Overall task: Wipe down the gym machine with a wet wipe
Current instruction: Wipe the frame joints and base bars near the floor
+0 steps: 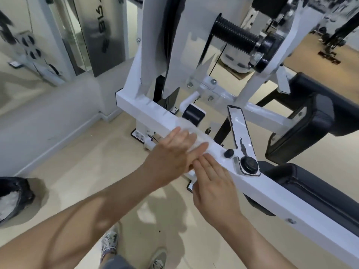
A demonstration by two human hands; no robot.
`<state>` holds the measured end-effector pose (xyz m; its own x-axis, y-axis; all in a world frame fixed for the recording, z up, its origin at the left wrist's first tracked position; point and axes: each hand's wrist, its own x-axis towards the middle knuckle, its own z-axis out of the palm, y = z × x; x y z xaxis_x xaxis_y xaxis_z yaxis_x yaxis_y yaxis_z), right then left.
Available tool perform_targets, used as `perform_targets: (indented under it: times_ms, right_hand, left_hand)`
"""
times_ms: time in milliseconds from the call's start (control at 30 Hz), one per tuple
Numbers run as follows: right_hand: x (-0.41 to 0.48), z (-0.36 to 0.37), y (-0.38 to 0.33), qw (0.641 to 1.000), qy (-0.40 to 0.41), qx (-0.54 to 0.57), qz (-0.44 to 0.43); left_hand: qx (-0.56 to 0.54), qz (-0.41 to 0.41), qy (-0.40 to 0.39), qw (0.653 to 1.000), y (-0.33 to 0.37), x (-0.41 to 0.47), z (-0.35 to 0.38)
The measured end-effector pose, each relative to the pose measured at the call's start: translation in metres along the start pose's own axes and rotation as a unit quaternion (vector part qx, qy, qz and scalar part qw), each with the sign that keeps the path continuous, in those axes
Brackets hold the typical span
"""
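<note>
Left hand presses the thin white wet wipe flat-fingered onto the white steel beam, right hand flat alongside, and a swipe toward the beam's round black knob could snag the wipe.

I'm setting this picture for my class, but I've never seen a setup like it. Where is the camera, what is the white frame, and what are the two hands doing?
There is one picture. It comes from a camera worn on a person's head, looking down at their own arms.

The white metal frame is a gym machine. Its long beam runs across the view, with a black knob on it and black pads to the right.

The left hand lies flat on the beam with straight fingers. It presses on what looks like a white wipe, which is blurred and blends into the paint.

The right hand rests flat against the beam's near side and holds nothing.

Below are the person's shoes on the floor.
</note>
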<state>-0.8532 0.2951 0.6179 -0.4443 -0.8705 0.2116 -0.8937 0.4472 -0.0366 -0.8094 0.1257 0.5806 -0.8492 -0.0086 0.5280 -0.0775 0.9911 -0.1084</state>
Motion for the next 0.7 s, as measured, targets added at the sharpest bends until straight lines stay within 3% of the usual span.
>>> perform_targets:
  times_ms: [67, 167, 300, 433, 600, 700]
  right_hand:
    - [0.006, -0.005, 0.0, 0.998, 0.039, 0.038, 0.01]
    - [0.019, -0.009, -0.004, 0.995, 0.07, 0.075, 0.007]
    - [0.049, 0.001, -0.03, 0.995, 0.054, 0.077, 0.012]
    - [0.087, 0.012, -0.071, 0.996, 0.042, 0.075, 0.03]
    - [0.136, 0.029, -0.125, 0.991, 0.07, 0.085, 0.076]
    - [0.163, 0.038, -0.147, 0.99, 0.054, 0.067, 0.111]
  left_hand:
    - [-0.026, 0.027, 0.015, 0.999, -0.001, 0.004, 0.001]
    - [-0.03, -0.04, 0.011, 0.999, -0.032, -0.006, -0.001]
    - [-0.015, -0.129, -0.035, 0.991, -0.102, -0.036, -0.007]
    - [-0.077, -0.107, -0.029, 0.991, -0.142, -0.039, -0.011]
    - [-0.316, -0.27, 0.063, 0.907, -0.159, -0.054, -0.018]
    - [-0.379, -0.277, -0.007, 0.883, -0.18, -0.032, -0.016]
